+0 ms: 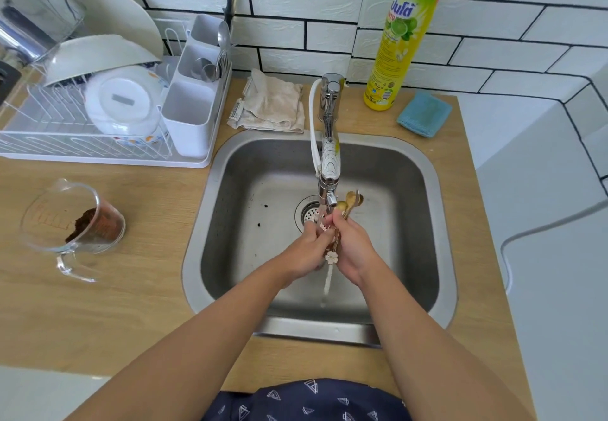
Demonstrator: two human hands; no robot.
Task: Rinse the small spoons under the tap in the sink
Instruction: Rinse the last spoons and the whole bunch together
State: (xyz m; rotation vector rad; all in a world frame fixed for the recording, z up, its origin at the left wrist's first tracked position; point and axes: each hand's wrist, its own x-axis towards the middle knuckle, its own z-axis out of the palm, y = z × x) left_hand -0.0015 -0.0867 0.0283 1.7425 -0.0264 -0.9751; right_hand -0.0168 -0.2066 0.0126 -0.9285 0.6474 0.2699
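Observation:
Both my hands meet over the steel sink [421, 170], just below the tap [330, 160]. My right hand [353, 249] grips a bunch of small gold spoons [352, 201]; their bowls stick up beside the tap's nozzle, and a white flower charm hangs from a handle end between my hands. My left hand [307, 249] is curled against the handles, fingers up at the nozzle. A thin stream of water runs down from between my hands into the basin. How many spoons there are is hidden by my fingers.
A glass measuring jug [70, 223] with brown grounds stands on the wooden counter at left. Behind it sits a white dish rack [108, 117] with bowls and a cutlery holder. A folded cloth [271, 103], a dish soap bottle [403, 38] and a blue sponge [424, 114] lie behind the sink.

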